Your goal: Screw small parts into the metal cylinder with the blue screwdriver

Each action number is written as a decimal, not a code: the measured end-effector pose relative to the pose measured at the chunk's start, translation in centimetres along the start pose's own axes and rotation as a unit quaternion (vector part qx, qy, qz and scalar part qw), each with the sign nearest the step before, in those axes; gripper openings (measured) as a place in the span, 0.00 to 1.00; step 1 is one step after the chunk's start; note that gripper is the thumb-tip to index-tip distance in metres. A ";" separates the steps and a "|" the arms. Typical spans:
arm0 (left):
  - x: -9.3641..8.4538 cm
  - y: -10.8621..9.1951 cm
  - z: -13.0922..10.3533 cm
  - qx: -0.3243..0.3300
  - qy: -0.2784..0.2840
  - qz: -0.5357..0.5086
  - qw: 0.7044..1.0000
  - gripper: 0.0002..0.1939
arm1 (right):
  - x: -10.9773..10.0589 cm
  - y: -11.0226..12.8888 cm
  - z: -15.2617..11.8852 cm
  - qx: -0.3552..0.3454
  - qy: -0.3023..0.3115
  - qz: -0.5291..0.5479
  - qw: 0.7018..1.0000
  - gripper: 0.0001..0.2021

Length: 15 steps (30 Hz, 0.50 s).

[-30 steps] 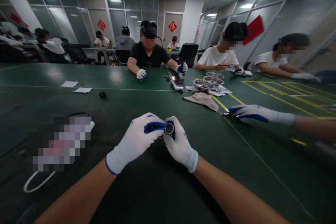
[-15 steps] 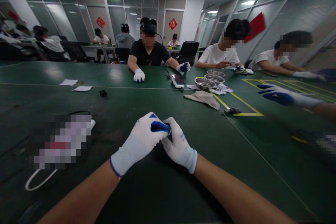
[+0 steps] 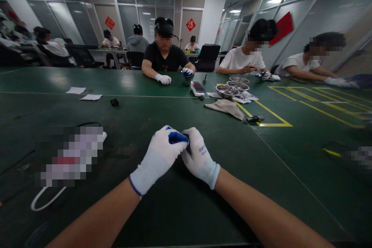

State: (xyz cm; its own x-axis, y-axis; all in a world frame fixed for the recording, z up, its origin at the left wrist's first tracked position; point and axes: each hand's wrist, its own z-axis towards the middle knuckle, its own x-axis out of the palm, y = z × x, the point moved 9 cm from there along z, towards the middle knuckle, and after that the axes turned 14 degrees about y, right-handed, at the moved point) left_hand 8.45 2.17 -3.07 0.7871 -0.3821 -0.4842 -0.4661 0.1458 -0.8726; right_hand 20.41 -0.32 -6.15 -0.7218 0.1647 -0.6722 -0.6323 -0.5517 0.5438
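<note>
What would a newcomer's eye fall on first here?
Probably the white-gloved left hand and right hand, together near the center; what they hold is mostly hidden. Next, perhaps, the shiny metal bowls farther back to the right, with a beige cloth in front of them. Beyond, a red diamond sign stands out in the background.

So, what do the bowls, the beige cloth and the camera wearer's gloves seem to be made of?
Bowls: metal, probably stainless steel, polished, judging by the bright reflections.
Beige cloth: fabric, matte, lying in soft folds; fibre unclear.
Gloves: apparently white knit fabric, matte and close-fitting, with a blue coating, perhaps rubber, on the inner fingers.
</note>
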 end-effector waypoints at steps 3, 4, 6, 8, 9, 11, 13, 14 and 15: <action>0.5 -0.2 0.0 0.001 0.034 -0.026 0.999 0.04 | -0.3 0.2 -0.1 -0.012 -0.004 0.007 1.000 0.12; 0.7 -0.3 0.0 0.001 0.044 -0.029 0.999 0.04 | -0.4 0.2 -0.2 -0.014 -0.004 0.012 1.000 0.12; 0.6 -0.4 -0.1 -0.003 0.035 -0.017 0.999 0.05 | -0.3 0.2 -0.2 -0.010 -0.002 0.017 1.000 0.12; 0.4 -0.3 -0.3 -0.012 0.003 0.004 1.000 0.06 | -0.2 0.0 -0.2 -0.003 0.002 0.017 1.000 0.12; 0.3 -0.2 -0.3 -0.013 -0.012 0.010 1.000 0.06 | -0.1 -0.1 -0.2 0.000 0.002 0.018 1.000 0.12; 0.3 -0.2 -0.3 0.001 -0.030 0.012 0.999 0.06 | 0.0 -0.3 -0.1 0.009 -0.004 0.033 0.999 0.12; 0.2 -0.2 0.0 0.034 -0.041 0.007 0.999 0.07 | -0.1 -0.9 0.0 0.022 -0.019 0.065 0.997 0.10; 0.0 -0.1 0.2 0.049 -0.050 0.006 0.998 0.08 | -0.2 -1.2 0.0 0.032 -0.030 0.085 0.995 0.09; -0.4 0.1 0.4 0.059 -0.061 0.010 0.996 0.09 | -0.5 -1.7 0.0 0.045 -0.044 0.103 0.993 0.08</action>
State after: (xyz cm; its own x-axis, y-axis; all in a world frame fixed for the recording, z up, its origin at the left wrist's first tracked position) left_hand 8.25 2.67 -3.01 0.8250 -0.2651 -0.4991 -0.4372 0.2604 -0.8609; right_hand 21.82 0.54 -6.77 -0.8576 0.1297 -0.4978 -0.4888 -0.5070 0.7099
